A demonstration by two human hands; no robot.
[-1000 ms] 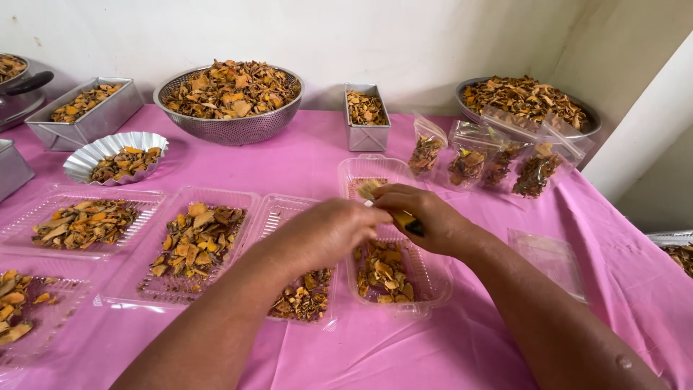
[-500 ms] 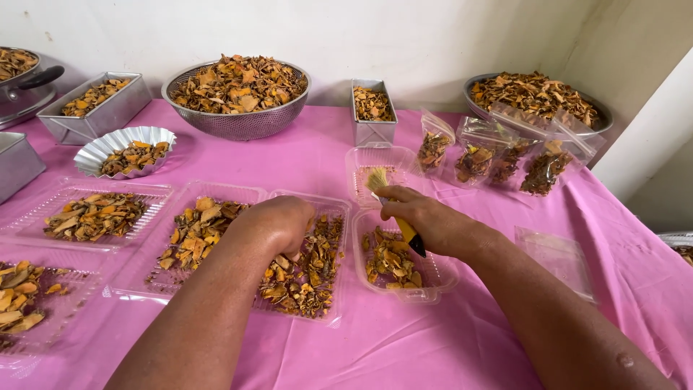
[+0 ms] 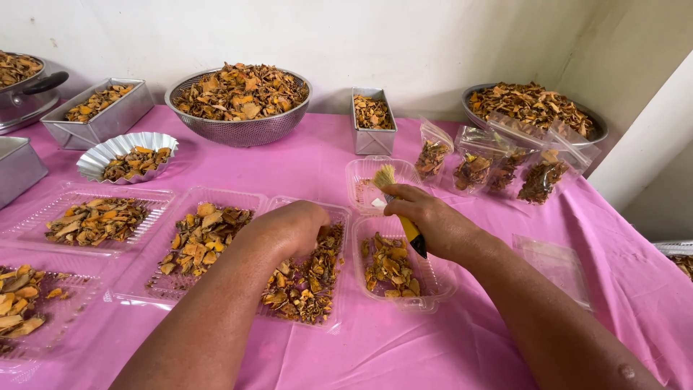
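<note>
Your left hand is at the frame centre, its grip curled down on the chips in the middle tray; your right hand pinches a brush over the small tray beside it

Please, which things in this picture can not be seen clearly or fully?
Head view only:
- Left hand: its fingertips are buried in the dried pieces of a clear tray, so any grasp is hidden.
- Brush: the right hand covers the middle of its handle.
- Pot: cut off by the left edge.
- Far-right dish: mostly outside the frame.
- Small bags: contents too small to identify.
</note>
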